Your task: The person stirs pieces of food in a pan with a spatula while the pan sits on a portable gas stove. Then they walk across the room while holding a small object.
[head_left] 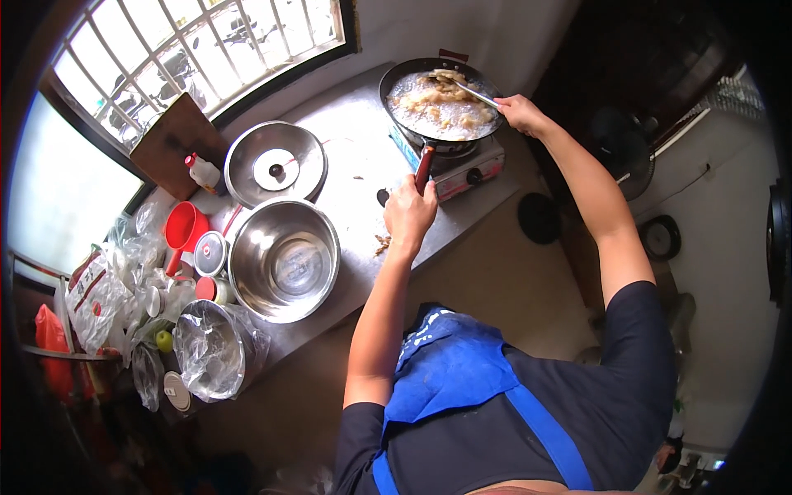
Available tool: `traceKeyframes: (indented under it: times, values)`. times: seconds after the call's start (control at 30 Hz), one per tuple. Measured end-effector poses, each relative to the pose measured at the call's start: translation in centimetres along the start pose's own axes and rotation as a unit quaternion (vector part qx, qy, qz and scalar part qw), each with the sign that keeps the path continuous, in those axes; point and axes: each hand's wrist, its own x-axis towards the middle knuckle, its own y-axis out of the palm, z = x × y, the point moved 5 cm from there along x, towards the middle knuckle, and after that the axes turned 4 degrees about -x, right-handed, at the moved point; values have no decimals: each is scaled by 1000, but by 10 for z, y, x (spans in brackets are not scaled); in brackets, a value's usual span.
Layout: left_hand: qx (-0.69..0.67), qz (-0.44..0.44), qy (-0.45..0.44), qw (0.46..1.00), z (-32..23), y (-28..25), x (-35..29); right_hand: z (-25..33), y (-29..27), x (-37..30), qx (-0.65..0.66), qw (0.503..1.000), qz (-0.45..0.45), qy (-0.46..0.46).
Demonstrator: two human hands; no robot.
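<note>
Nearest the camera: a blue apron (454, 363), on the near side of the stove (454, 184). The pan (398, 73) sits atop the stove; frothing contents (429, 120) probably make it heavy and slop-prone. The left hand (411, 213) grips its handle (424, 167), the proper hold; the right hand (524, 115) grasps a stiff-looking utensil (478, 95).
</note>
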Motion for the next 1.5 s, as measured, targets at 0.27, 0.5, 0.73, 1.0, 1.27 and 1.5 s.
traceKeyframes:
  times: [0.27,0.5,0.73,1.0,1.27,1.5]
  values:
    - [1,-9,-8,1000,2,0,1,20,2,-25,70,985,142,73]
    - [12,-17,15,1000,4,2,0,32,-22,-53,11,977,193,86]
    - [2,-10,-5,1000,5,0,1,47,-34,-60,-74,972,210,68]
    - [5,9,15,1000,5,-4,1,62,14,-58,-139,985,105,15]
    - [12,10,33,999,4,-4,5,71,50,-68,-222,972,-38,-72]
    - [22,-3,46,999,10,0,1,34,35,-51,-143,981,-94,-91]
